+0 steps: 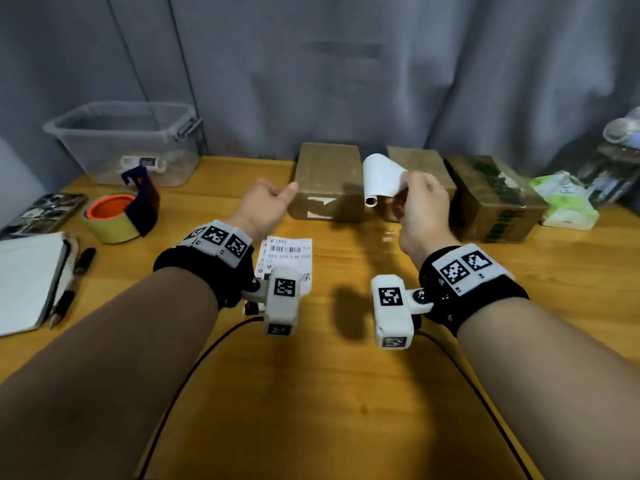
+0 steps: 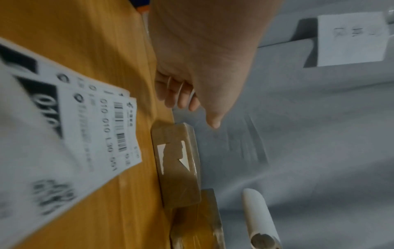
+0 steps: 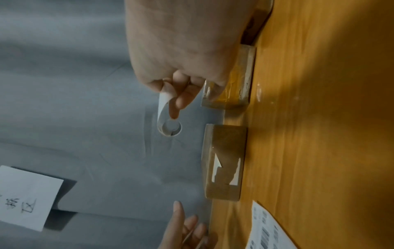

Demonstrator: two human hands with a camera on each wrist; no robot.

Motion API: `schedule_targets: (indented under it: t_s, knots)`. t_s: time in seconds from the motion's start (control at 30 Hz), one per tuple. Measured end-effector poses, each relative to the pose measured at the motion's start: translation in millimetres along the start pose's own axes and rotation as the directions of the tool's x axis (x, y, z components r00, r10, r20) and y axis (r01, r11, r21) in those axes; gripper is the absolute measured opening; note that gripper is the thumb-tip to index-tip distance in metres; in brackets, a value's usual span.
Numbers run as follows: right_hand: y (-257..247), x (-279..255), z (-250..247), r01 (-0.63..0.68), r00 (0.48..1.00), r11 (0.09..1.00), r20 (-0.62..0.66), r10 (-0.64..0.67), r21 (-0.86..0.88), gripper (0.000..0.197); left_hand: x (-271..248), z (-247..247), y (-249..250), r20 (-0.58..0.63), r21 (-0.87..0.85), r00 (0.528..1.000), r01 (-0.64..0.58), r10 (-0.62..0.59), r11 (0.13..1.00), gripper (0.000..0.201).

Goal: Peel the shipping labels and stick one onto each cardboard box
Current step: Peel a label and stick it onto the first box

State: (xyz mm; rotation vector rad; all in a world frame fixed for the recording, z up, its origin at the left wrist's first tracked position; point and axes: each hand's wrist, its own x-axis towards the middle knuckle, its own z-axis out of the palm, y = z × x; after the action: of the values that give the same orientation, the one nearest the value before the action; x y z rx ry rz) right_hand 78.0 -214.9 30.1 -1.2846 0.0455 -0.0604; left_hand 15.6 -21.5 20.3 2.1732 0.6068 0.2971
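Above the counter point(image 1: 346, 393), I am pinching a curled white label point(image 1: 382, 178) in my right hand point(image 1: 420, 206) near the boxes point(image 1: 327, 181), while my left hand point(image 1: 265, 206) is hanging loosely curled, holding nothing.

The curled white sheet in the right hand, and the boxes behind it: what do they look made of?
Curled white sheet: thin paper, apparently label stock; it rolls into a tube at its free end. Left box: brown matte cardboard, with torn white scraps on its front. Right box: brown cardboard, glossy, probably taped over.
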Motion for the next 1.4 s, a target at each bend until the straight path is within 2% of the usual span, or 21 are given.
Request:
schedule_targets:
  t_s: [0.07, 0.13, 0.27, 0.37, 0.47, 0.63, 0.73, 0.8, 0.93, 1.0, 1.13, 1.2, 1.4]
  knots:
    - [4.6, 14.5, 11.1, -0.007, 0.998, 1.0, 0.055, 0.008, -0.021, 0.019, 17.1, 7.1, 0.7, 0.016, -0.032, 0.993, 0.119, -0.118, 0.992, 0.059]
    - [7.7, 31.7, 22.9, -0.013, 0.995, 0.999, 0.097, 0.018, -0.046, 0.019, 37.8, 14.4, -0.3, 0.038, -0.063, 0.979, 0.203, -0.201, 0.977, 0.067]
    - [12.9, 60.5, 40.8, -0.061, 0.989, 0.996, 0.13, 0.07, -0.072, 0.021, 73.6, 26.7, -3.7, 0.102, -0.091, 0.959, 0.272, -0.263, 0.958, 0.084]
    - [17.9, 68.1, 47.9, -0.155, 0.978, 0.988, 0.136, 0.156, -0.015, 0.025, 80.1, 34.2, 1.8, 0.167, -0.15, 0.947, 0.298, -0.273, 0.943, 0.072]
    - [20.3, 63.9, 49.1, -0.202, 0.969, 0.979, 0.151, 0.194, 0.038, 0.025, 79.4, 39.9, 6.7, 0.155, -0.272, 0.944, 0.326, -0.293, 0.905, 0.056]
    - [5.8, 41.9, 36.8, -0.232, 0.965, 0.959, 0.165, 0.205, 0.163, 0.02, 55.5, 27.1, 13.1, 0.182, -0.526, 0.935, 0.353, -0.303, 0.774, 0.036]
    - [-8.5, 18.4, 27.9, -0.246, 0.958, 0.948, 0.2, 0.206, 0.201, 0.016, 30.3, 8.5, 24.0, 0.131, -0.615, 0.953, 0.293, -0.271, 0.732, 0.037]
    - [-19.4, -1.8, 19.0, -0.239, 0.957, 0.947, 0.214, 0.194, 0.213, 0.015, 7.4, -5.8, 33.5, 0.143, -0.645, 0.958, 0.282, -0.25, 0.71, 0.041]
    - [-43.0, -40.0, -6.2, -0.175, 0.974, 0.963, 0.181, 0.138, 0.206, 0.018, -45.7, -25.8, 46.9, 0.244, -0.596, 0.958, 0.27, -0.15, 0.757, 0.021]
    - [-51.9, -53.8, -22.1, -0.151, 0.979, 0.964, 0.171, 0.114, 0.22, 0.013, -70.0, -26.9, 46.7, 0.327, -0.559, 0.937, 0.295, -0.121, 0.775, 0.026]
    - [-52.1, -71.2, -55.8, -0.129, 0.982, 0.979, 0.155, 0.105, 0.157, 0.011, -109.4, -5.4, 36.2, 0.377, -0.506, 0.923, 0.268, -0.069, 0.82, 0.055]
    - [-47.1, -78.2, -71.2, -0.119, 0.984, 0.989, 0.143, 0.106, 0.086, 0.011, -126.7, 10.3, 33.6, 0.388, -0.475, 0.921, 0.228, -0.03, 0.85, 0.048]
    - [-29.9, -90.9, -105.3, -0.122, 0.989, 0.986, 0.068, 0.13, -0.11, 0.008, -145.2, 38.7, 27.8, 0.483, -0.272, 0.87, 0.257, -0.1, 0.927, 0.041]
